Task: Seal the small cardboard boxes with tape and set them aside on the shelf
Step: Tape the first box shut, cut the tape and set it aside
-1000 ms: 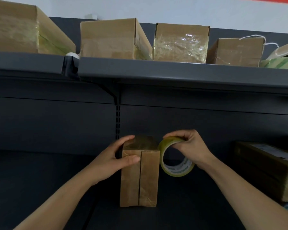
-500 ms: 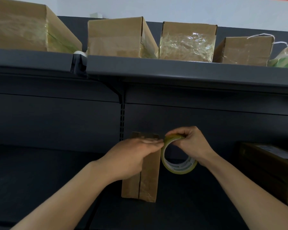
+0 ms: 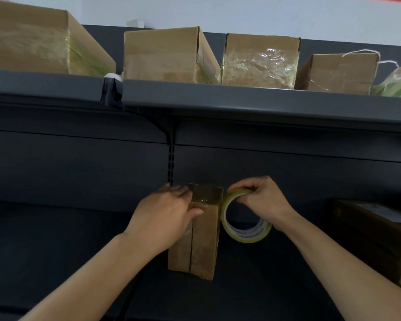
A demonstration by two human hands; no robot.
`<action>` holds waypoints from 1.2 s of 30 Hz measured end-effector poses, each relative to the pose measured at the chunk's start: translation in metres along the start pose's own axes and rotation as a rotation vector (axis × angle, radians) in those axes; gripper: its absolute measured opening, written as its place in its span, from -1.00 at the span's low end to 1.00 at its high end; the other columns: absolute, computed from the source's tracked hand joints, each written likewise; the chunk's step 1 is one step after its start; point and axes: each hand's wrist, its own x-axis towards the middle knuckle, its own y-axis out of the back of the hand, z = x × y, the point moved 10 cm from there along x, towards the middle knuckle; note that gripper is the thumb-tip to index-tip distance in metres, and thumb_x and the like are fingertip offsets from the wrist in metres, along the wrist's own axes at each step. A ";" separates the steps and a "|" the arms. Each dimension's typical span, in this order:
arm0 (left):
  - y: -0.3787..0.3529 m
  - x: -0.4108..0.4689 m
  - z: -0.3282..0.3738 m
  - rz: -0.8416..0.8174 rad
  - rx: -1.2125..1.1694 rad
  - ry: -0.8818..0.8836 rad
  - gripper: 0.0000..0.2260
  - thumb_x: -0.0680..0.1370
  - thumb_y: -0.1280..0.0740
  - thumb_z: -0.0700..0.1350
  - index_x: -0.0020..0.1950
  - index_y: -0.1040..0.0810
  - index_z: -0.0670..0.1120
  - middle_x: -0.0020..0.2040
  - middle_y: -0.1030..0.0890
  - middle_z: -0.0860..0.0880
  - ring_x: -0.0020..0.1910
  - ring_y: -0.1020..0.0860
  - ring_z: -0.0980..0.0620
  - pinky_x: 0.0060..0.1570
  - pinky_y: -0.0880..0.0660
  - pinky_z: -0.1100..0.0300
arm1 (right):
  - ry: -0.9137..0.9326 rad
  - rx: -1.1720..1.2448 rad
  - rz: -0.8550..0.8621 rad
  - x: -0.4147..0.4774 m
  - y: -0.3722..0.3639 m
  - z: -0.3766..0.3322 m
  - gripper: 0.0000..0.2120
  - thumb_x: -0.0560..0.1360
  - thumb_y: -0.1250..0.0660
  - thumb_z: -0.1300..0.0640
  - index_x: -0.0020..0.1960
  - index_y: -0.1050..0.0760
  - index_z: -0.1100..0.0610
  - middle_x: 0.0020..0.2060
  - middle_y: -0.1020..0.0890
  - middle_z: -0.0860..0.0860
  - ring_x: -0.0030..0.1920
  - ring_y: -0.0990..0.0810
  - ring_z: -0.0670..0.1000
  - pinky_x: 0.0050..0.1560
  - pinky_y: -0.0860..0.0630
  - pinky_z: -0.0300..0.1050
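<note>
- Dark grey metal lower shelf [image 3: 56, 262] fills the near part of the view, with both bare forearms reaching in over it.
- On it, near the middle, stands a small brown cardboard box [image 3: 204, 246], upright on its end, with glossy tape over its top.
- The left hand [image 3: 164, 216] lies against the box's upper left, fingers fairly straight across the top and blurred, thumb on the near face.
- Just right of the box, the right hand [image 3: 264, 200] pinches the top of a roll of clear yellowish tape [image 3: 243, 236], which touches the box's upper right edge.
- Farther right sits a dark taped carton [image 3: 375, 232].
- Above and beyond, an upper grey shelf [image 3: 241, 98] carries a row of brown taped boxes [image 3: 162, 56].
- Behind them is a pale wall [image 3: 241, 15].
</note>
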 end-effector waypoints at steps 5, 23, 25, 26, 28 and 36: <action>-0.002 0.010 0.029 -0.096 -0.315 -0.166 -0.59 0.62 -0.16 0.07 0.47 -0.27 0.12 0.45 -0.31 0.19 0.43 -0.23 0.26 0.45 -0.15 0.21 | 0.009 -0.029 0.018 -0.001 0.005 0.001 -0.77 0.42 -0.42 0.29 -0.13 -0.67 -0.05 -0.15 -0.69 -0.15 -0.10 -0.63 -0.22 -0.12 -0.52 -0.39; -0.057 0.060 0.002 -0.589 -0.481 0.054 0.06 0.25 -0.49 0.30 0.56 0.08 0.12 0.55 -0.04 0.06 0.49 -0.12 0.02 0.44 -0.18 0.10 | -0.031 0.307 0.120 -0.008 0.017 0.013 -0.65 0.43 -0.43 0.33 0.11 -0.60 -0.04 -0.06 -0.66 -0.08 -0.02 -0.63 -0.14 0.01 -0.53 -0.31; -0.053 0.060 -0.008 -0.493 -0.581 0.109 0.09 0.21 -0.49 0.34 0.56 0.06 0.13 0.56 -0.05 0.07 0.50 -0.12 0.03 0.45 -0.18 0.04 | -0.136 0.569 0.171 -0.013 0.014 0.028 -0.72 0.43 -0.44 0.28 0.11 -0.59 0.05 -0.12 -0.67 -0.02 -0.09 -0.63 -0.05 -0.06 -0.53 -0.19; -0.049 0.060 -0.012 -0.433 -0.618 0.138 0.12 0.16 -0.49 0.37 0.55 0.04 0.12 0.55 -0.08 0.08 0.50 -0.12 0.03 0.45 -0.19 0.02 | -0.173 0.660 0.178 -0.014 0.011 0.034 -0.74 0.43 -0.44 0.26 0.10 -0.58 0.09 -0.13 -0.67 0.00 -0.10 -0.64 -0.02 -0.07 -0.54 -0.14; -0.046 0.059 -0.018 -0.319 -0.684 0.179 0.17 0.05 -0.44 0.44 0.55 0.00 0.14 0.54 -0.11 0.10 0.50 -0.12 0.03 0.44 -0.21 -0.03 | -0.209 0.781 0.152 -0.015 0.001 0.035 -0.80 0.46 -0.42 0.24 0.08 -0.58 0.13 -0.14 -0.68 0.03 -0.09 -0.65 0.01 -0.05 -0.55 -0.09; -0.094 0.022 -0.018 -0.179 -1.084 0.262 0.02 0.09 -0.55 0.37 0.46 -0.18 0.24 0.38 -0.40 0.10 0.34 -0.39 0.10 0.34 -0.36 -0.04 | -0.115 0.647 0.041 0.000 -0.017 0.004 -0.92 0.57 -0.30 0.19 -0.06 -0.56 0.14 -0.49 -0.46 -0.07 -0.50 -0.42 -0.15 -0.25 -0.51 -0.11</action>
